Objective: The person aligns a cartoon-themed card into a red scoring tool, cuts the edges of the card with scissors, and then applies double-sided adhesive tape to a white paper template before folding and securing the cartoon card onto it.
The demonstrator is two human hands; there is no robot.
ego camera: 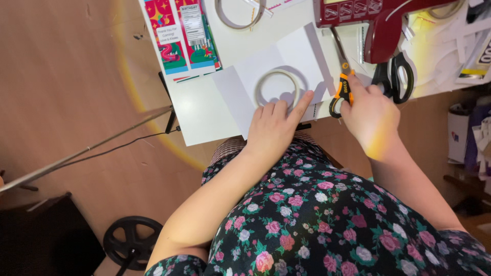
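White folded card sheet (286, 64) lies flat on the white bench (204, 112), near its front edge, with a clear ring of adhesive tape (277, 88) resting on top of it. From the head view, the left hand (273, 125) lies spread and flat on the near edge of the sheet, fingers extended so the tips touch the tape ring, pressing rather than gripping. The right hand (371, 115) is curled around the handle of the orange-and-black scissors (341, 87), whose blades point away across the bench, just beside the sheet's right edge. A second, black-handled pair of scissors (396, 76) lies just beyond that hand, partly under a dark red tape dispenser gun (381, 23). Colourful printed labels (181, 33) sit at the far left of the bench, well apart from the sheet. As a judgement, the sheet looks uncut and untaped so far: the scissors are only being picked up, and no strip is pulled from the ring, so cutting and sticking remain undone.
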